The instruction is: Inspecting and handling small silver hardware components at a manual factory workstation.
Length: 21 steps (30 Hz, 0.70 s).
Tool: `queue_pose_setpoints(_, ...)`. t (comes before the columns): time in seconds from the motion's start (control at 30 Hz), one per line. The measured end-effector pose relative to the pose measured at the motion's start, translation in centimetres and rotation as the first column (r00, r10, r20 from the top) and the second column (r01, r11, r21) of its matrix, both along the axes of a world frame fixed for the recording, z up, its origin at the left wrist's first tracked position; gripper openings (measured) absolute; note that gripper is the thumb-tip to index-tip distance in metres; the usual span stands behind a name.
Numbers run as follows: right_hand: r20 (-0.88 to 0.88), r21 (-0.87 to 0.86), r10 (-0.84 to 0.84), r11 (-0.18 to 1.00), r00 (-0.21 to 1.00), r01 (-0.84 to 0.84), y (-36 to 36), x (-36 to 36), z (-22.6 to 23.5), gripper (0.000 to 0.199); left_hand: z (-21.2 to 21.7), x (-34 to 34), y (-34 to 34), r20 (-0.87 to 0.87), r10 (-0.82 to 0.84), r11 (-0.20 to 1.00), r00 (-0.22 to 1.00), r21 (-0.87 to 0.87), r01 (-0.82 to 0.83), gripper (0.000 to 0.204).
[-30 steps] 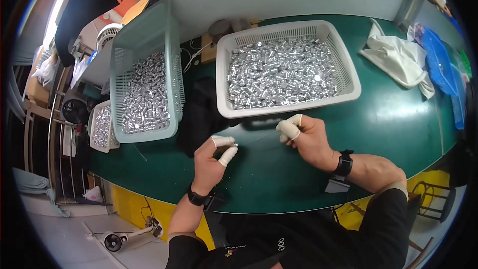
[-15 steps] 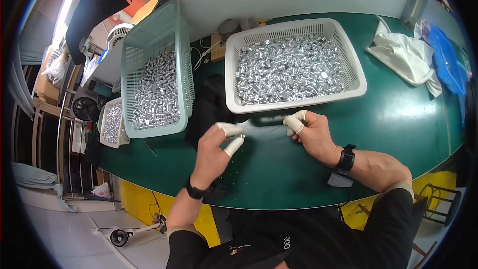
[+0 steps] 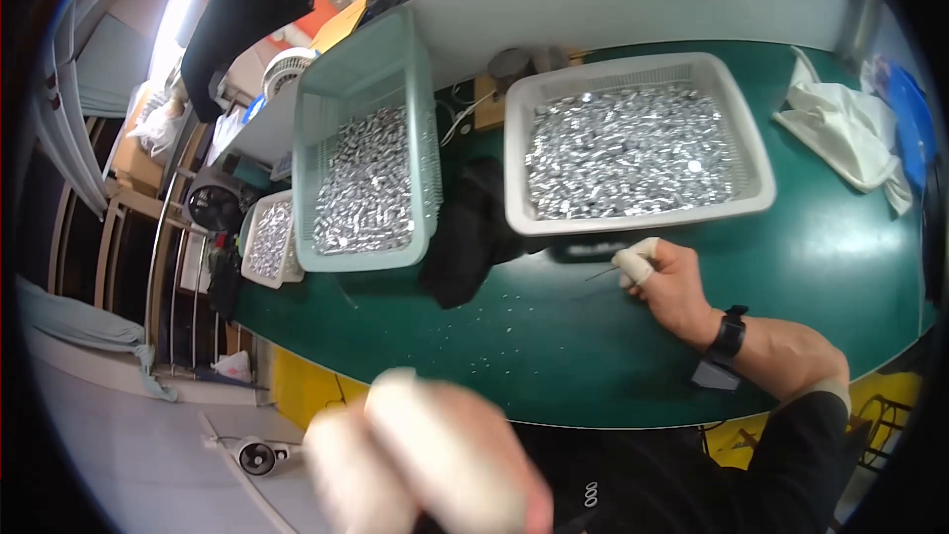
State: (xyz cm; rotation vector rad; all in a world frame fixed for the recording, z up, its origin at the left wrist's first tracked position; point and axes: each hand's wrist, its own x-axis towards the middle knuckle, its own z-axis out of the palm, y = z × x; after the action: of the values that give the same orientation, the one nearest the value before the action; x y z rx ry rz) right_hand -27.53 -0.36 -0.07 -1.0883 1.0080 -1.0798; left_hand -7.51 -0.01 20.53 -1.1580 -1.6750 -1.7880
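Note:
My left hand (image 3: pixel 435 455) is raised close in front of me, large and smeared by motion. Two of its fingers wear white finger cots; whether anything sits between them cannot be made out. Over the table, just in front of the white basket (image 3: pixel 641 225), my right hand (image 3: pixel 664 282) pinches a thin, needle-like rod (image 3: pixel 600 274) that points left. White cots cover the fingertips of this hand too. Small shiny metal cylinders (image 3: pixel 633 153) fill the white basket in a thick layer.
A pale green basket (image 3: pixel 425 227) and a smaller white one (image 3: pixel 263 282), both holding metal cylinders, stand at the left. Black cloth (image 3: pixel 463 262) lies between the large baskets. Tiny bits dot the green tabletop (image 3: pixel 593 366). A white cloth (image 3: pixel 840 133) lies far right.
My left hand has risen from the tabletop, where it pinched a small metal cylinder, to close in front of me. My right hand keeps the rod near the white basket; the view has shifted.

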Motion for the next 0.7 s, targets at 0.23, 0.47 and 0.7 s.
queue_pose_setpoints(0.23,-0.061,0.052,-0.041,0.998,0.997,0.044,-0.6,-0.7,-0.6,0.019,0.8,1.6,6.7,0.306,0.734,0.518,0.607,0.325,-0.791,0.038)
queue_pose_setpoints(0.47,-0.046,0.092,-0.031,0.995,0.998,0.035,-0.5,-0.6,-0.6,0.018,1.9,3.5,5.9,0.421,0.641,0.552,0.642,0.329,-0.766,0.038)
queue_pose_setpoints(0.7,-0.072,0.050,-0.016,0.999,0.997,0.020,-0.4,-0.2,-0.3,0.020,1.5,4.3,7.2,0.335,0.718,0.538,0.609,0.287,-0.792,0.032)
